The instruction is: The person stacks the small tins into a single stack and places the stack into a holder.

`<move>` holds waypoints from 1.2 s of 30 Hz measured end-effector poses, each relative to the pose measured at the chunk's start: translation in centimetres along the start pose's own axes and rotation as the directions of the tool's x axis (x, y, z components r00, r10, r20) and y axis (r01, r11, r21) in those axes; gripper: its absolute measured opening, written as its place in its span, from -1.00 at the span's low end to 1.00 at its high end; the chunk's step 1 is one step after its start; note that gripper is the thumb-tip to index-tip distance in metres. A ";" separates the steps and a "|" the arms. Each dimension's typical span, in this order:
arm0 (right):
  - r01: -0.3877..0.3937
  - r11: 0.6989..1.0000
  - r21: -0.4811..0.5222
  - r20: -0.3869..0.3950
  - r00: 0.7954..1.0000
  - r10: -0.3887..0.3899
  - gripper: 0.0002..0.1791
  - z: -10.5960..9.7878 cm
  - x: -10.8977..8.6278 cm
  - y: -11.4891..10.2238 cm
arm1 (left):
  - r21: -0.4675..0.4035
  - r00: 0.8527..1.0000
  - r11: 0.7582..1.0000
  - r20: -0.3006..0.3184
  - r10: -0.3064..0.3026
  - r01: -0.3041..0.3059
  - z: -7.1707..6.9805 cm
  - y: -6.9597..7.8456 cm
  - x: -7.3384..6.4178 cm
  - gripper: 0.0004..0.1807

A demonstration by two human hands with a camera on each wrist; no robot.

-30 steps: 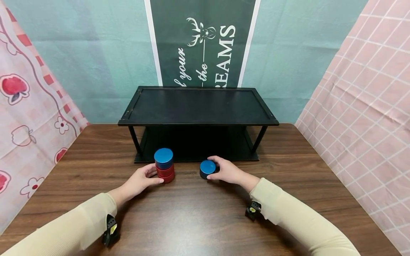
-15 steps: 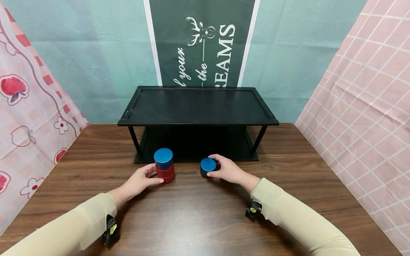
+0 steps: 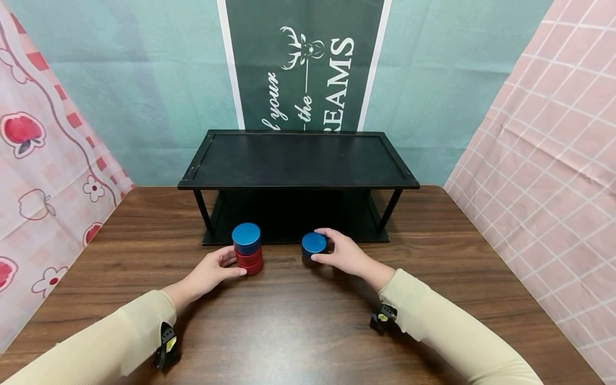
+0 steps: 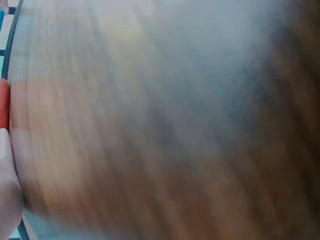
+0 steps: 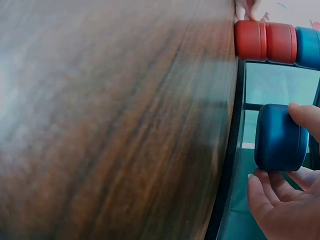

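A stack of two red round tins (image 3: 249, 262) with a blue round tin (image 3: 246, 239) on top stands on the table at the front left of the rack. Around the red tins my left hand (image 3: 210, 274) curls its thumb and fingers, low on the stack. A second blue tin (image 3: 313, 245) is held by my right hand (image 3: 347, 255) between thumb and fingers. In the right wrist view this held blue tin (image 5: 281, 138) hangs a little above the tabletop, apart from it. The left wrist view catches only a sliver of red tin (image 4: 4, 104) beside a fingertip.
A black two-level rack (image 3: 298, 160) stands behind both hands, its lower shelf just beyond the tins. The brown wooden table (image 3: 289, 331) extends in front. Cloth hangs at the back (image 3: 154, 96) and along both sides.
My right hand has raised the blue tin off the table and shifted it slightly right. The left hand and the stack have stayed in place.
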State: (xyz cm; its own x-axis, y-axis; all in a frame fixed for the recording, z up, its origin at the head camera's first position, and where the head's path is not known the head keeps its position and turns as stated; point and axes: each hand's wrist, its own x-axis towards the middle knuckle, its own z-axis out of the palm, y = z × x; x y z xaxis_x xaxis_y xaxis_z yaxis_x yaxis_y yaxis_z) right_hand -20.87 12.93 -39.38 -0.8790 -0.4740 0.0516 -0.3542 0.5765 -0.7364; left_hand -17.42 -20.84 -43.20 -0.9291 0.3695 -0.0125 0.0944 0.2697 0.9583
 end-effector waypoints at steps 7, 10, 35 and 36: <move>0.017 1.000 -0.011 -0.057 0.998 -0.018 -0.32 -0.5 0.0 -0.6 | 0.004 1.000 1.000 0.000 0.002 -0.002 0.0 0.0 -0.1 -0.32; 0.018 1.000 -0.009 -0.086 0.996 -0.019 -0.32 -0.7 0.0 -0.9 | 0.007 1.000 1.000 -0.002 0.002 -0.002 0.0 0.0 -0.1 -0.32; 0.063 0.998 -0.003 -0.177 0.982 -0.063 -0.31 -2.4 0.5 -3.2 | -0.001 1.000 1.000 0.006 0.011 -0.011 0.0 0.0 0.0 -0.33; 0.062 0.998 -0.003 -0.181 0.982 -0.062 -0.32 -2.5 0.6 -3.3 | -0.002 1.000 1.000 0.006 0.012 -0.012 0.0 0.0 0.0 -0.33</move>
State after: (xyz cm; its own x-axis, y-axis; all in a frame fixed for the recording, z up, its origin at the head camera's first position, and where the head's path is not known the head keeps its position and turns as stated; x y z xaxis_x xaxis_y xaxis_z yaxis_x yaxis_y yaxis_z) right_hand -21.02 12.42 -35.27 -0.8986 -0.3808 0.2180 -0.4092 0.5477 -0.7298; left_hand -17.44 -20.87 -43.21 -0.9259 0.3778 -0.0028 0.1047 0.2638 0.9589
